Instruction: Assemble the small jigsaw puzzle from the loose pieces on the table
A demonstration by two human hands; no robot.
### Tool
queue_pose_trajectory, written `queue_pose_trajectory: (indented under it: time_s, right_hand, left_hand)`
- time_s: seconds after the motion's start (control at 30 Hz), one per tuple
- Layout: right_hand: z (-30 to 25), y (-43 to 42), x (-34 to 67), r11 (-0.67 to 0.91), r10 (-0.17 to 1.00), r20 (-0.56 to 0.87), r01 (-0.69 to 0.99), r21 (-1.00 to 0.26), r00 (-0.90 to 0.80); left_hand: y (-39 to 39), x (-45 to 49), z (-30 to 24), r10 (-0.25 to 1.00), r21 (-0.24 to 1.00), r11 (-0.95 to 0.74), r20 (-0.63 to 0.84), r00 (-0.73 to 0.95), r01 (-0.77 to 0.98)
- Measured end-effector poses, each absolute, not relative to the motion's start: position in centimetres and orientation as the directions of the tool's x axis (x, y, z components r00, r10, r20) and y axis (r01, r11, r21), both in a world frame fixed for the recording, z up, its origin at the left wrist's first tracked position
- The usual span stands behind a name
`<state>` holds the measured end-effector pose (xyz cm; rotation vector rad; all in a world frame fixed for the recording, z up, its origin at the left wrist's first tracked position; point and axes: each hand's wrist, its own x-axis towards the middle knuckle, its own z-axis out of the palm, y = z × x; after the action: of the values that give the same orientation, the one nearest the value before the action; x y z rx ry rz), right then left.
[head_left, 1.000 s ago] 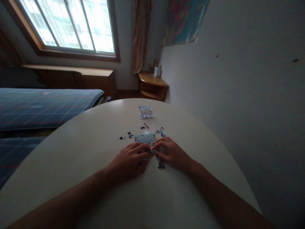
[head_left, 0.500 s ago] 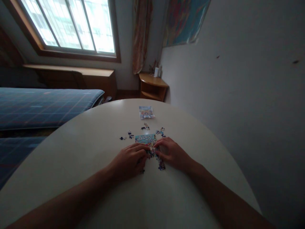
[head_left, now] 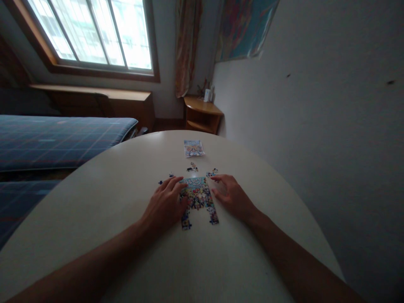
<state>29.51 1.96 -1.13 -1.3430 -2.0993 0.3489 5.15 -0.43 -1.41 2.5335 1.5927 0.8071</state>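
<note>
A partly assembled colourful jigsaw puzzle point(head_left: 198, 198) lies on the round white table point(head_left: 126, 185). My left hand point(head_left: 166, 204) rests flat at the puzzle's left edge with its fingers stretched out, holding nothing. On the puzzle's right side lies my right hand point(head_left: 230, 194), fingers apart and pressed along that edge. Several loose puzzle pieces point(head_left: 192, 168) are scattered just beyond the puzzle, more of them point(head_left: 212, 172) near my right fingertips. A small printed picture card point(head_left: 193, 148) sits farther back on the table.
A white wall rises close on the right. A bed with a blue plaid cover point(head_left: 57, 141) stands left of the table. A wooden corner shelf point(head_left: 202, 113) and a window point(head_left: 91, 33) are at the back.
Both hands have drawn apart from the puzzle's middle to its two sides, and their fingers have opened out. The puzzle's centre now shows.
</note>
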Motion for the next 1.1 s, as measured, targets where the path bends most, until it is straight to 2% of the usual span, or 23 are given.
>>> queue_pose_trajectory:
  time_s: [0.1,0.2,0.37,0.53,0.77,1.1]
  right_hand:
    - [-1.2,1.9,29.5,0.475,0.877,0.326,0.745,-0.469,-0.354]
    - [-1.0,1.6,29.4,0.473,0.881,0.237,0.789,-0.392,-0.410]
    - [-0.6,1.3,29.1,0.438,0.898,0.135,0.837,-0.327,-0.418]
    - [-0.7,1.4,29.1,0.411,0.911,0.178,0.845,-0.341,-0.371]
    - [-0.3,1.8,29.8,0.370,0.911,0.316,0.865,-0.339,-0.265]
    - [0.7,1.5,30.2,0.391,0.901,0.351,0.824,-0.409,-0.253]
  left_hand:
    - [-0.5,5.2,-1.5,0.863,0.290,-0.455,0.378,0.336,0.842]
    - [-0.5,5.3,-1.5,0.868,0.290,-0.452,0.361,0.341,0.843]
    - [-0.5,5.2,-1.5,0.863,0.291,-0.463,0.362,0.351,0.837]
    - [-0.5,5.2,-1.6,0.866,0.290,-0.459,0.360,0.349,0.840]
    - [-0.5,5.1,-1.6,0.864,0.287,-0.463,0.359,0.354,0.839]
    - [-0.5,5.1,-1.4,0.863,0.288,-0.467,0.354,0.361,0.836]
